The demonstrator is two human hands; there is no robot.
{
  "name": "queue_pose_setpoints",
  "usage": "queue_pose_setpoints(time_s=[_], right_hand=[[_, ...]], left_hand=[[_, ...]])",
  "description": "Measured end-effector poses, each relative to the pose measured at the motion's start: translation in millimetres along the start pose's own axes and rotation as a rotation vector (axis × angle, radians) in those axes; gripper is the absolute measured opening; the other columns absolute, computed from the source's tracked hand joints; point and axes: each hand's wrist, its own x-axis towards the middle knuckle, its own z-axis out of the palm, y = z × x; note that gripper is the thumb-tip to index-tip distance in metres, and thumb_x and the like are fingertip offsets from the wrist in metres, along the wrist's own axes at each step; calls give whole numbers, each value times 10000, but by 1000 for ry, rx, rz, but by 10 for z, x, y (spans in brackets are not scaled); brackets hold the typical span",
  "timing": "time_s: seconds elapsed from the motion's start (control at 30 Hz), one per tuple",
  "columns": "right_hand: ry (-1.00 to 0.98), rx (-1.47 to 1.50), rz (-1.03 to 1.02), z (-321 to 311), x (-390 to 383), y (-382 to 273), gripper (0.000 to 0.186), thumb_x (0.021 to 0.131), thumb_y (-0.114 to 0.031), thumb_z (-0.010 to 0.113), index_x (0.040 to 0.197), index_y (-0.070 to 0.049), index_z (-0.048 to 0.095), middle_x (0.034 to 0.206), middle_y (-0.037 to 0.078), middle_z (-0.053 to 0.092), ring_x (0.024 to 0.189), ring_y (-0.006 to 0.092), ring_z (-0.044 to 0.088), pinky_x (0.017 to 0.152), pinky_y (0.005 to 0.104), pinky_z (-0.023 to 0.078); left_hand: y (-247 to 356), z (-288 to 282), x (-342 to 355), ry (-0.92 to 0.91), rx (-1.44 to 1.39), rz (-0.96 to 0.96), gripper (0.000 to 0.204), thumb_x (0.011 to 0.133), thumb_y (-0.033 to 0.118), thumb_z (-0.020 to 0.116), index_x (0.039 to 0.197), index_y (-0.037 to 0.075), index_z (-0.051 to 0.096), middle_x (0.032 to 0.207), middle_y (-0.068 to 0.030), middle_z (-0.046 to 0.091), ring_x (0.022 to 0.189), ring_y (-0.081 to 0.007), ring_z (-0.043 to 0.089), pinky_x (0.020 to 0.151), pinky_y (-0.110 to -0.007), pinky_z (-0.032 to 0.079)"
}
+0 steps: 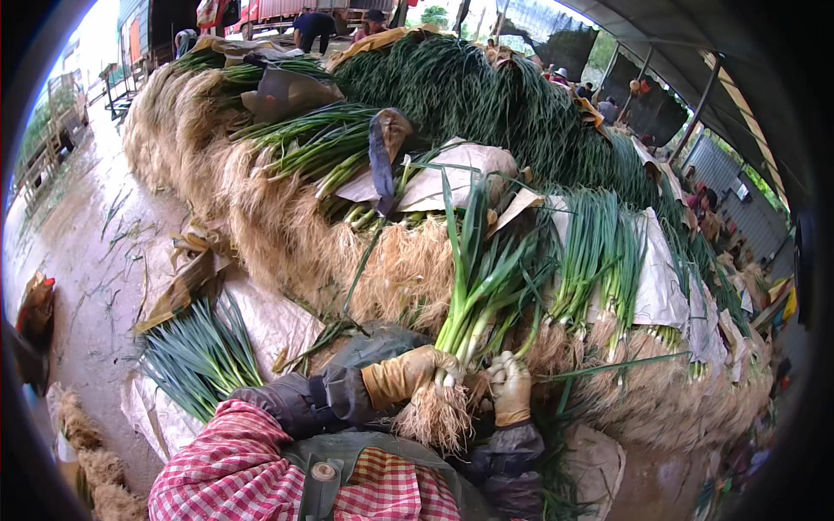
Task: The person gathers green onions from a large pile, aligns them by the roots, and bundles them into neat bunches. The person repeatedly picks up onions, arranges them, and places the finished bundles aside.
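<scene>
My left hand (pixel 407 375), in a worn tan glove, is wrapped round the lower stems of a bunch of green onions (pixel 473 300). The bunch stands upright, its leaves fanning up and its white stems low. Below the glove hangs a tuft of pale, stringy roots (pixel 437 417). Close to the bunch's right side, my right hand (pixel 511 391), in a similar glove, has its fingers curled closed. A single green stalk (pixel 528 337) runs down into those fingers; its lower end is hidden.
A long heap of green onions (pixel 347 260) lies ahead, roots facing me, with paper sheets (pixel 660 278) between bundles. To my left, more green onions (pixel 200 356) rest on a pale sheet (pixel 274 321) on the wet floor (pixel 95 286). People (pixel 314 30) are beyond the heap.
</scene>
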Motion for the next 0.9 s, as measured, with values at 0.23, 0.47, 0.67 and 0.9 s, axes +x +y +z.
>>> queue_pose_setpoints(time_s=[0.23,0.47,0.67,0.9], right_hand=[[-161,-796,-538,247,-135,78,180,888,-182,585,906,-11,638,645,172,611,531,366,573,511,443,444],[-439,-760,387,-919,-652,-40,262,858,-246,647,1043,-61,666,883,145,691,746,325,657,626,388,509],[60,-1250,-225,-1492,-337,-608,359,844,-358,624,1044,-62,658,965,139,686,942,302,653,784,398,514],[403,-1491,195,-492,1359,-934,421,911,-465,529,926,-75,684,752,90,672,630,236,638,596,379,518]], left_hand=[[-119,-60,149,65,247,88,125,850,123,592,844,22,665,684,-50,614,565,-143,563,476,-260,430],[49,-327,147,-166,-170,135,454,769,39,608,1198,-84,524,982,-153,656,739,-162,624,716,-269,540],[191,-557,257,-277,-170,135,574,768,25,666,1295,-74,461,1254,-212,566,994,-249,643,838,-305,557],[19,-412,209,-287,-122,-61,547,713,47,692,1225,-68,535,939,-142,664,781,-200,645,717,-281,541]])
